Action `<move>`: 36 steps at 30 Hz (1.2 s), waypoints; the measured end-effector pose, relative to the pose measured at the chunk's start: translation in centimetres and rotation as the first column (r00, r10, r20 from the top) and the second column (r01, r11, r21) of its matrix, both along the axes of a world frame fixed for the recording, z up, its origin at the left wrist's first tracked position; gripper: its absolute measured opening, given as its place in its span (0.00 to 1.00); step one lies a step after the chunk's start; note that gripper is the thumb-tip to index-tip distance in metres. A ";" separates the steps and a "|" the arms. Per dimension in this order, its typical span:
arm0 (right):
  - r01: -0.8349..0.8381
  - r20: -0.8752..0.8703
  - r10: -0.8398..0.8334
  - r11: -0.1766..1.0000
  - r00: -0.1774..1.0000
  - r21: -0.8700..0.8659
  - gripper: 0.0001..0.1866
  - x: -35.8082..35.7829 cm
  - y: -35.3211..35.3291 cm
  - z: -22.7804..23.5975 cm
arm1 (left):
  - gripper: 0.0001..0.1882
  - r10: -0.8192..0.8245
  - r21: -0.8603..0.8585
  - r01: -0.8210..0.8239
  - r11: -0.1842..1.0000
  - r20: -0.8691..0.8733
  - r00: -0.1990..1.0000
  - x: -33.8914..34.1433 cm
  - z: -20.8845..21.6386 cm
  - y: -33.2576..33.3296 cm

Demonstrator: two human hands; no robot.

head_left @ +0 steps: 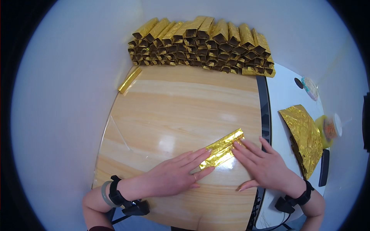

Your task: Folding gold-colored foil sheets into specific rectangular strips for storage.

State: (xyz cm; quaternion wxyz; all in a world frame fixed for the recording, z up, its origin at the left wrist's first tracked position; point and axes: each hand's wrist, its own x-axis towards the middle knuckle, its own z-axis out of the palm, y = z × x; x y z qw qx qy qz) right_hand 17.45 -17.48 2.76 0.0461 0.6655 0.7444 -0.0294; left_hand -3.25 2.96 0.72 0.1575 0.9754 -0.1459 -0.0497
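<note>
Down on the wooden tabletop (185, 107), seen from the head camera, both hands are at the gold foil piece (222, 151)! It lies slantwise near the front right, folded into a narrow strip, its far end tipped up to the right. Left hand (177, 171) on the near-left end: fingertips down on the foil, fingers somewhat spread, clamped on nothing, a ring showing on one. Across from it, the right hand (266, 165), fingers fanned, a couple of tips touching the foil's right side, thumb well apart from them and off the foil. Black straps circle both wrists, and a pale bangle (106, 193) sits beside the left strap.

Look to the back: a big stack of gold tubes (200, 46), open ends facing forward! One slim gold roll (129, 80) lies by the left edge. Over right, on the white table (279, 90), gold sheets (302, 134) lie near a white-lidded tub (329, 127).
</note>
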 end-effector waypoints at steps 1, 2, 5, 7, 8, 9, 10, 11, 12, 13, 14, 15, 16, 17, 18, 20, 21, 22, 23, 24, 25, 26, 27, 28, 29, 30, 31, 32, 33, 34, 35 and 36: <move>0.011 0.020 -0.011 1.000 1.000 0.009 0.53 0.3 -0.2 0.1 | 0.31 0.002 -0.001 -0.002 1.000 0.000 1.000 0.0 0.1 0.0; 0.021 0.038 -0.021 1.000 0.999 0.018 0.53 0.4 -0.3 0.3 | 0.31 0.005 -0.002 -0.005 1.000 -0.001 1.000 0.1 0.1 0.0; -0.068 -0.073 0.070 0.997 0.995 0.030 0.55 -2.4 0.7 -0.2 | 0.31 -0.003 0.004 0.003 1.000 -0.001 1.000 0.2 -0.2 0.1; -0.108 -0.131 0.117 0.991 0.985 0.074 0.56 -3.4 1.7 -0.7 | 0.30 -0.014 -0.010 0.014 1.000 0.027 1.000 0.4 -0.2 0.1; -0.091 -0.141 0.102 0.993 0.985 0.081 0.56 -2.9 2.1 -0.9 | 0.29 -0.013 -0.027 0.014 1.000 0.053 0.999 0.4 0.0 -0.1; -0.074 -0.151 0.087 0.993 0.985 0.088 0.56 -2.2 2.5 -1.0 | 0.29 -0.012 -0.045 0.016 0.999 0.079 0.997 0.4 0.2 -0.2; -0.054 -0.161 0.066 0.995 0.985 0.083 0.56 -1.6 2.8 -1.2 | 0.28 -0.018 -0.053 0.022 0.998 0.084 0.996 0.4 -0.1 -0.1; -0.024 -0.148 0.034 0.997 0.988 0.068 0.56 -0.8 2.9 -1.2 | 0.28 -0.016 -0.053 0.021 0.998 0.084 0.996 0.3 -0.1 0.1; 0.006 -0.134 0.001 0.999 0.991 0.054 0.56 0.2 2.7 -1.2 | 0.28 -0.016 -0.054 0.020 0.998 0.084 0.996 0.2 -0.1 0.1; 0.034 -0.112 -0.030 0.999 0.993 0.039 0.56 1.0 2.3 -1.1 | 0.28 -0.011 -0.057 0.017 0.998 0.091 0.996 0.1 -0.2 0.1; 0.041 -0.086 -0.038 0.999 0.996 0.034 0.56 1.6 2.0 -1.0 | 0.28 -0.007 -0.060 0.013 0.998 0.098 0.995 0.0 -0.3 0.1; 0.048 -0.059 -0.046 0.998 0.997 0.030 0.56 2.1 1.7 -0.9 | 0.27 -0.003 -0.062 0.009 0.998 0.104 0.995 -0.1 -0.4 0.1; 0.065 -0.033 -0.064 0.997 0.997 0.027 0.56 2.2 1.5 -0.8 | 0.28 0.001 -0.037 0.003 0.999 0.103 0.995 0.0 -0.3 0.1; 0.067 -0.026 -0.066 0.997 0.997 0.049 0.55 2.2 1.4 -0.9 | 0.28 0.005 -0.010 -0.004 1.000 0.102 0.995 0.1 -0.3 0.1; 0.077 0.010 -0.077 0.995 0.997 0.061 0.55 2.0 1.4 -0.9 | 0.28 0.010 0.016 -0.011 1.000 0.101 0.995 0.2 -0.3 0.1; 0.087 0.079 -0.094 0.992 0.992 0.090 0.54 1.3 1.4 -0.9 | 0.24 0.022 0.062 -0.036 0.997 0.219 0.975 0.2 -0.6 0.0; 0.098 0.092 -0.106 0.991 0.990 0.090 0.53 0.9 1.2 -0.8 | 0.22 0.026 0.084 -0.051 0.995 0.277 0.961 0.3 -0.7 -0.1; 0.106 0.101 -0.114 0.991 0.988 0.085 0.53 0.4 1.0 -0.6 | 0.20 0.012 0.139 -0.063 0.988 0.337 0.941 0.3 -0.7 -0.2; 0.114 0.110 -0.122 0.990 0.986 0.079 0.52 0.0 0.7 -0.4 | 0.18 -0.005 0.193 -0.078 0.978 0.395 0.919 0.3 -0.6 -0.3; 0.116 0.115 -0.126 0.989 0.985 0.089 0.50 -0.4 0.5 -0.3 | 0.16 -0.025 0.245 -0.096 0.965 0.450 0.893 0.3 -0.6 -0.4; 0.121 0.120 -0.133 0.988 0.984 0.098 0.49 -0.7 0.2 -0.2 | 0.15 -0.031 0.232 -0.081 0.969 0.445 0.895 0.3 -0.6 -0.6; 0.126 0.125 -0.140 0.986 0.982 0.108 0.48 -1.0 0.0 -0.1 | 0.14 -0.038 0.218 -0.066 0.974 0.440 0.897 0.3 -0.5 -0.8; 0.127 0.135 -0.143 0.985 0.980 0.121 0.45 -1.2 0.0 0.0 | 0.13 -0.044 0.205 -0.051 0.978 0.435 0.899 0.3 -0.4 -1.0; 0.127 0.146 -0.147 0.982 0.978 0.136 0.42 -1.5 0.0 0.1 | 0.13 -0.033 0.181 -0.050 0.982 0.428 0.903 0.4 -0.3 -1.2; 0.127 0.158 -0.151 0.980 0.976 0.151 0.40 -1.6 0.0 0.1 | 0.13 -0.022 0.157 -0.049 0.986 0.421 0.907 0.7 -0.2 -1.4; 0.093 0.138 -0.116 0.982 0.984 0.168 0.36 -1.6 0.1 0.0 | 0.14 -0.011 0.133 -0.049 0.990 0.413 0.911 0.9 0.0 -1.5; 0.061 0.120 -0.084 0.981 0.989 0.184 0.32 -1.5 0.1 0.0 | 0.14 0.015 0.112 -0.064 0.992 0.390 0.921 1.1 0.1 -1.6; 0.029 0.103 -0.050 0.979 0.993 0.201 0.28 -1.4 0.1 -0.1 | 0.14 0.040 0.092 -0.079 0.993 0.366 0.930 1.2 0.2 -1.7; -0.037 0.135 0.005 0.971 0.991 0.236 0.26 -1.2 0.0 -0.3 | 0.15 0.065 0.072 -0.096 0.993 0.341 0.938 1.4 0.3 -1.8; -0.105 0.166 0.062 0.957 0.984 0.269 0.24 -0.9 -0.1 -0.6 | 0.15 0.060 0.075 -0.093 0.993 0.355 0.933 1.4 0.2 -1.8; -0.173 0.198 0.117 0.938 0.973 0.299 0.22 -0.7 -0.1 -0.8 | 0.15 0.055 0.078 -0.090 0.993 0.368 0.928 1.4 0.1 -1.8; -0.181 0.183 0.128 0.933 0.975 0.312 0.21 -0.6 0.0 -0.8 | 0.16 0.050 0.081 -0.087 0.993 0.382 0.923 1.4 0.0 -1.8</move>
